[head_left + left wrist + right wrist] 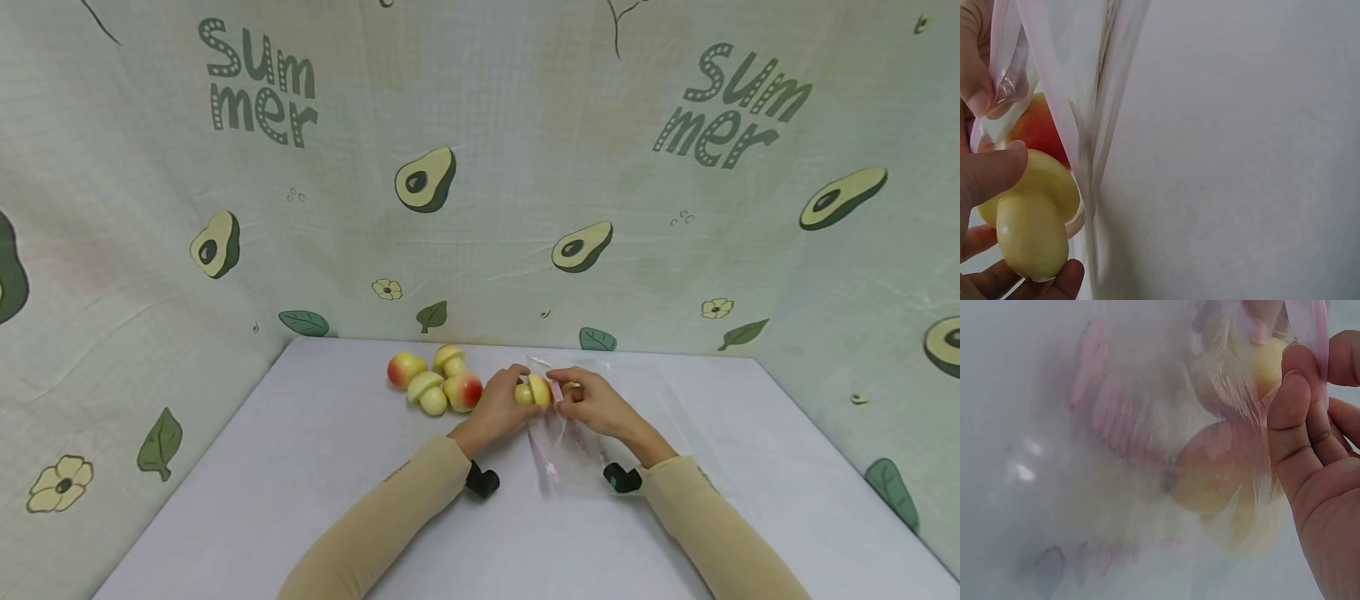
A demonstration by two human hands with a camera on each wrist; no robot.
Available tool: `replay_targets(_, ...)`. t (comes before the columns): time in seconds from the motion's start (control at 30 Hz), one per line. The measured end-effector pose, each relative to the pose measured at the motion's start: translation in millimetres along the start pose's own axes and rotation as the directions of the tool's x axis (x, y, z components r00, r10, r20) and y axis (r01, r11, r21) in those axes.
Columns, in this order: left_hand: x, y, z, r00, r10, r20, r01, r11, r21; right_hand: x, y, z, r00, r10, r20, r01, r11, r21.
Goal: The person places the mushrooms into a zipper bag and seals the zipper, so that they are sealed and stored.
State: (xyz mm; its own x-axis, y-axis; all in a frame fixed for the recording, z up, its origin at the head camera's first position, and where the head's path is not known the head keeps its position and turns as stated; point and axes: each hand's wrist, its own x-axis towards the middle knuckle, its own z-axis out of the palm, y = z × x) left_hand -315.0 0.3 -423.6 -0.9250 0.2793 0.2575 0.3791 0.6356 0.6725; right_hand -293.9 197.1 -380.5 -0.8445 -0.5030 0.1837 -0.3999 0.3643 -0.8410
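My left hand (498, 400) holds a pale yellow mushroom-shaped piece (1032, 234) by its cap, with the stem facing the left wrist camera. The thumb lies on the cap and other fingertips curl below the stem. This piece is at the mouth of a clear plastic bag (558, 450) with a pink-edged opening. My right hand (592, 404) pinches the bag's edge between thumb and fingers. Just behind the held piece shows a red rounded thing (1041, 128). Through the cloudy plastic in the right wrist view, a yellow-orange piece (1216, 469) appears inside the bag.
Left of my left hand lies a group of similar pieces: two mushroom-shaped ones (426, 390) and two red-and-yellow rounded ones (406, 369). They stand on a white table (300, 483). A printed avocado cloth (495, 183) hangs behind and at both sides.
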Motion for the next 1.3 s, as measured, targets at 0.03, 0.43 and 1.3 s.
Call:
replay_targets(0.03, 0.3, -0.4, 0.3, 1.0, 0.001, 0.002, -0.001, 1.0, 0.005, -0.9, -4, 0, 1.0, 0.001, 0.0, -0.001, 1.0, -0.007)
replay_targets(0.43, 1.0, -3.4, 0.7, 0.999, -0.036, 0.0, 0.036, 0.999, -0.016, -2.2, -8, 1, 1.0, 0.003, -0.009, -0.003, 1.0, -0.021)
replay_targets(1.3, 4.7, -3.7, -1.9, 0.997, -0.08, -0.012, 0.076, 0.982, -0.174, 8.2, 28, -2, 0.999, -0.003, -0.038, 0.002, 1.0, -0.026)
